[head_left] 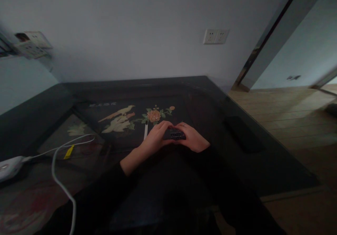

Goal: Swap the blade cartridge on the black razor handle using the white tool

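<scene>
Both my hands are curled round a small dark block (177, 134) with a row of slot-like marks on its near face. Its exact kind is too dim to make out. My left hand (158, 135) grips it from the left, fingertips at its far edge and thumb at the near edge. From the right, my right hand (193, 136) closes on it in the same way, a ring on one finger. Just left of my left hand lies a slim white stick (145, 129) with a dark tip.
The dark, glossy table (273, 173) bears a picture of birds and a flower (154, 115). A dark flat object (243, 134) lies to the right. On the left are a white power strip (10, 167), its cable (61, 185) and a yellow tag (68, 152).
</scene>
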Demonstrator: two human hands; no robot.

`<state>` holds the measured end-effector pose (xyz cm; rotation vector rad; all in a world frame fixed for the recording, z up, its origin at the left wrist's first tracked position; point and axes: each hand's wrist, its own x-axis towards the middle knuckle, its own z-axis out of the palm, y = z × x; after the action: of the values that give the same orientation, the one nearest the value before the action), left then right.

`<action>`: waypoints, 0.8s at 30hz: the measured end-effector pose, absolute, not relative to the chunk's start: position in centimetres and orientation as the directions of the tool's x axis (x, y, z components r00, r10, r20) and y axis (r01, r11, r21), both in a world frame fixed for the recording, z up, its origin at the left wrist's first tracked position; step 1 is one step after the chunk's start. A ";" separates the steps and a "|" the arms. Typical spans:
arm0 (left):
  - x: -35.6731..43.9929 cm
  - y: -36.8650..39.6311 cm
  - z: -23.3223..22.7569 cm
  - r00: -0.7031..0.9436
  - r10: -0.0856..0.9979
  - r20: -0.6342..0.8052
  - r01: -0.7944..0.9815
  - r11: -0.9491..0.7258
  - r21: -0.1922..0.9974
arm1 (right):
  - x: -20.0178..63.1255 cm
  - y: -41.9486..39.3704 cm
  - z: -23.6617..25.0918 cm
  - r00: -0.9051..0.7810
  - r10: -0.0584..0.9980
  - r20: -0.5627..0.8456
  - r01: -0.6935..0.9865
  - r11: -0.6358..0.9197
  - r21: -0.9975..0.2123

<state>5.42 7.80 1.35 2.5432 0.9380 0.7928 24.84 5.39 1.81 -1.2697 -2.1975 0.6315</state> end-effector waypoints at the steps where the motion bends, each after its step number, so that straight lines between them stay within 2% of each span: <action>1: 5.5 7.8 1.4 0.631 0.671 0.390 0.497 -0.735 0.461 | 25.0 5.4 2.0 -0.421 0.883 0.206 0.638 0.450 -0.624; 5: 4.9 8.0 1.8 0.615 0.687 0.387 0.524 -0.722 0.451 | 27.1 5.5 2.4 -0.362 0.899 0.245 0.648 0.432 -0.628; 7: 3.8 8.4 1.8 0.593 0.715 0.370 0.562 -0.697 0.445 | 29.2 5.6 2.3 -0.261 0.925 0.277 0.686 0.379 -0.621; 11: 0.1 9.2 1.3 0.468 0.830 0.305 0.713 -0.558 0.424 | 33.5 6.1 1.2 -0.116 0.978 0.174 0.809 0.194 -0.554; 17: -3.1 9.1 0.8 0.305 0.947 0.099 0.880 -0.320 0.350 | 35.5 6.7 -0.2 -0.182 0.982 0.046 0.832 0.179 -0.526; 24: -1.6 8.0 0.8 0.289 0.957 -0.038 0.901 -0.258 0.348 | 35.6 6.8 -0.7 -0.205 0.979 -0.002 0.852 0.178 -0.492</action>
<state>-1.59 7.98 0.82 2.2596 1.6906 0.2595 35.60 6.81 -0.66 -1.7427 -2.1448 0.5657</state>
